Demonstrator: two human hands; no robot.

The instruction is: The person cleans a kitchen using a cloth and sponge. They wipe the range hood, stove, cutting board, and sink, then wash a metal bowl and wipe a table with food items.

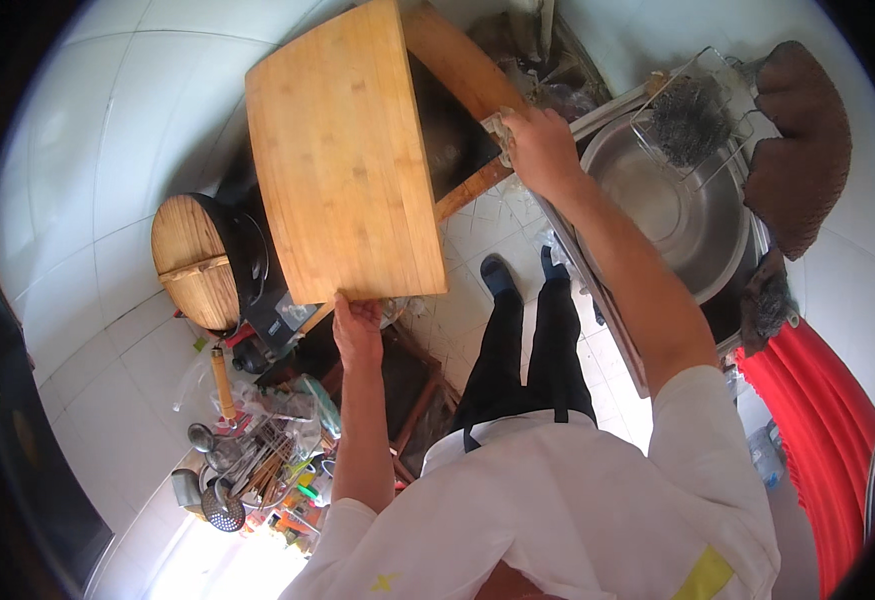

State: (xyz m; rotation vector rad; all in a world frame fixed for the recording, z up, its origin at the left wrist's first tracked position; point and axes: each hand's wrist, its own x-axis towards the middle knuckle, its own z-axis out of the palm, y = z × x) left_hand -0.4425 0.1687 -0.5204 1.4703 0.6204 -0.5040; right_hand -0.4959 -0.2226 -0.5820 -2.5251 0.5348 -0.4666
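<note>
A large wooden cutting board (343,165) is tilted up in front of me. My left hand (360,330) grips its lower edge, the thumb on the near face and the fingers behind. To the right of the board, my right hand (546,150) is closed around a crumpled pale cloth (502,135). It is beside a dark surface (448,142) edged with wooden boards (467,56). The far ends of the cutting board touch no hand.
A steel basin (677,202) sits at the right with a wire rack (707,161) over it. Left are a wok with a wooden lid (193,259) and a heap of utensils (257,457). A red curtain (820,420) hangs at lower right; tiled floor (475,225) lies below.
</note>
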